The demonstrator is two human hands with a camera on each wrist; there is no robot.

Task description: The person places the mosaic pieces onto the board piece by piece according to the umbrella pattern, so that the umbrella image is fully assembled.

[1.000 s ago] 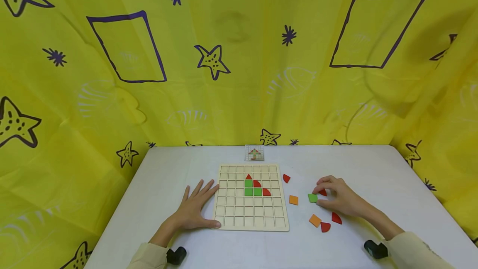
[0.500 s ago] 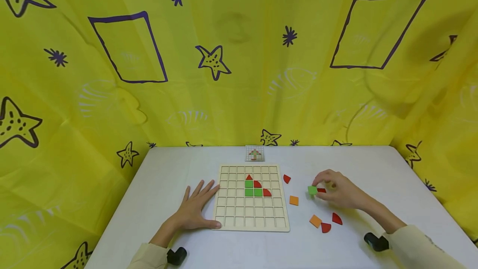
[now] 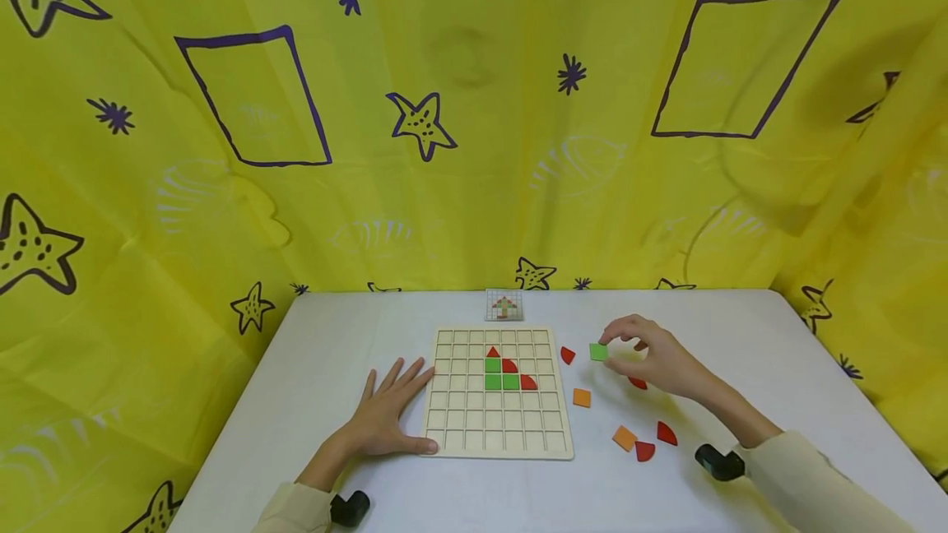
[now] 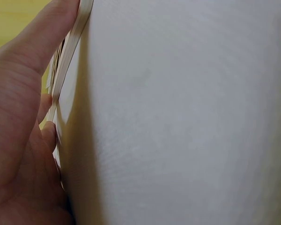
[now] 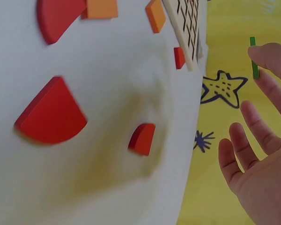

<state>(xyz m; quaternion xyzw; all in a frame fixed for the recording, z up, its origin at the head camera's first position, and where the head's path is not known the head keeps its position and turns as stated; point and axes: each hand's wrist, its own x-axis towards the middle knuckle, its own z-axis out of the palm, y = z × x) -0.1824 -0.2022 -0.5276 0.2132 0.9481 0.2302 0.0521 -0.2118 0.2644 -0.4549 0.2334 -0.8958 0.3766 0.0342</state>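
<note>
A square wooden grid board lies on the white table, with green squares, two red quarter-circles and a red triangle set in its cells. My left hand lies spread at the board's left side, thumb and fingertips on its edge; the left wrist view shows the thumb along that edge. My right hand pinches a green square tile between thumb and index finger, raised above the table right of the board. In the right wrist view this green tile shows edge-on, the other fingers loosely extended.
Right of the board lie loose orange squares and several red quarter-circles. A small pattern card sits behind the board. A yellow curtain with starfish drawings rises at the table's back edge.
My right hand has picked the green tile up off the table and carried it up and leftward toward the board. My left hand has stayed at the board's edge.
</note>
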